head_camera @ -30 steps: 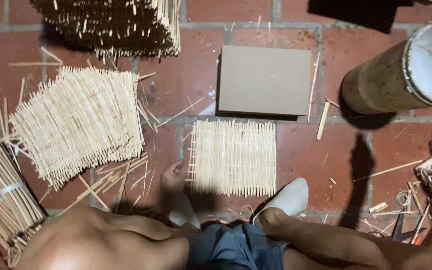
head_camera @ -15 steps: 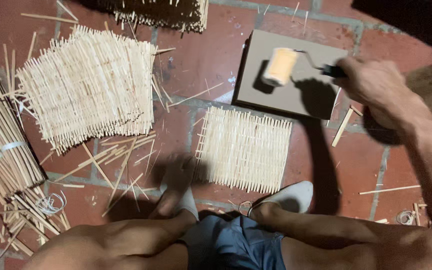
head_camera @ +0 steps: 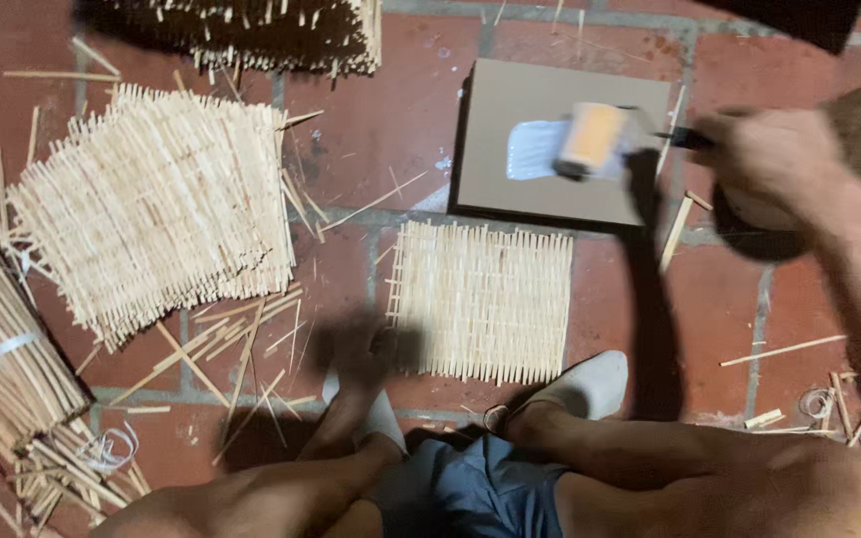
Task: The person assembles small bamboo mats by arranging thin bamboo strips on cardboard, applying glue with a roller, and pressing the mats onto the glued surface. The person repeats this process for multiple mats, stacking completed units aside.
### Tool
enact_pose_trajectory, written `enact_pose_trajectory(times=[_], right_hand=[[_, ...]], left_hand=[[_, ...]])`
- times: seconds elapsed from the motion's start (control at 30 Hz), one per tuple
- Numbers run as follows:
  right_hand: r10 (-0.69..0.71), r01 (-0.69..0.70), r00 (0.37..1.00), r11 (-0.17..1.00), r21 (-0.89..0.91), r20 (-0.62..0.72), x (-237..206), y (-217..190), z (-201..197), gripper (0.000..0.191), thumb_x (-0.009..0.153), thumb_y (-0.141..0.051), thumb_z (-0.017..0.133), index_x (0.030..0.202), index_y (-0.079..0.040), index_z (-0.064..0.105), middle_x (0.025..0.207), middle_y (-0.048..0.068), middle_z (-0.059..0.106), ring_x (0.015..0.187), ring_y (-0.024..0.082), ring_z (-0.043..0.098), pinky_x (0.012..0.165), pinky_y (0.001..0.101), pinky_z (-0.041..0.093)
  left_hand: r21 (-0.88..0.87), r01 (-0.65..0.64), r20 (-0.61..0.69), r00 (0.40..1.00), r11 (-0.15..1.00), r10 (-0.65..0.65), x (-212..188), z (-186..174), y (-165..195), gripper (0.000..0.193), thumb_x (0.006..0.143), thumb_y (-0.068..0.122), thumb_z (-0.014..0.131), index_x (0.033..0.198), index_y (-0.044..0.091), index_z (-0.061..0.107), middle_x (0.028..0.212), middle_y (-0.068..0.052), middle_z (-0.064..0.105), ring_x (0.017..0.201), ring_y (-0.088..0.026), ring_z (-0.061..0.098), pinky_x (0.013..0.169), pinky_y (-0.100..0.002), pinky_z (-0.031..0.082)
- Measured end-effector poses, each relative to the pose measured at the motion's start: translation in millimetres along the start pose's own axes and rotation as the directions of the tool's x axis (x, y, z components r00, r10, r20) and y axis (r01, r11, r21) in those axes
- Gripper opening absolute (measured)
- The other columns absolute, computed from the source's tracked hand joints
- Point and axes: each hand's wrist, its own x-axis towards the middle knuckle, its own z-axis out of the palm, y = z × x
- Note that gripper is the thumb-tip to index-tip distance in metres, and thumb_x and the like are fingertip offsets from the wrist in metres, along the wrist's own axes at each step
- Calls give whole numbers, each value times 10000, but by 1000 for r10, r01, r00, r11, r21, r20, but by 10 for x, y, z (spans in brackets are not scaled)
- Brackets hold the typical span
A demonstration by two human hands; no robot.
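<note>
Red brick floor (head_camera: 381, 130): board (head_camera: 510, 189), stick mat (head_camera: 485, 304), mat stack (head_camera: 151, 209).

The person wears dark blue-grey shorts (head_camera: 470, 488) of soft, creased cloth, bunched between the thighs. Both legs are bare from the shorts down, knees and shins uncovered. On the feet are pale grey slip-on shoes (head_camera: 590, 384), rounded at the toe and plain, with no laces showing. The right hand (head_camera: 764, 164) and forearm are bare: no sleeve, glove, watch or ring shows. The left hand (head_camera: 356, 349) is bare too, blurred and partly in shadow.
</note>
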Motion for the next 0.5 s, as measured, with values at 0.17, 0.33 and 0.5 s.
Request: enact_pose_trajectory(times=[0.17, 0.33, 0.5], right_hand=[[-58, 55, 998, 989, 140, 19, 871, -597, -247, 229, 1081, -336, 605, 1214, -181, 710, 854, 49, 723, 640, 213, 677, 543, 373, 568], [29, -28, 999, 995, 92, -13, 604, 220, 72, 367, 883, -267, 723, 1248, -285, 763, 965, 26, 776, 761, 167, 708, 622, 350, 591], [190, -184, 981, 975, -124, 34, 183, 658, 329, 380, 1005, -552, 694, 1275, -293, 761, 993, -4, 806, 763, 106, 739, 737, 266, 609]], left_hand=[[-3, 15, 2, 1000, 1000, -15, 28, -5, 85, 158, 894, 192, 711, 970, 54, 713, 875, -159, 688, 828, -355, 635, 763, -478, 494], [-10, 19, -1, 1000, 1000, -19, 51, -61, 123, 158, 886, 183, 715, 970, 49, 718, 858, -155, 686, 799, -340, 641, 738, -467, 499], [-20, 13, 8, 1000, 1000, -13, 72, -93, 155, 159, 879, 174, 719, 970, 45, 724, 842, -151, 684, 770, -325, 646, 713, -455, 503]])
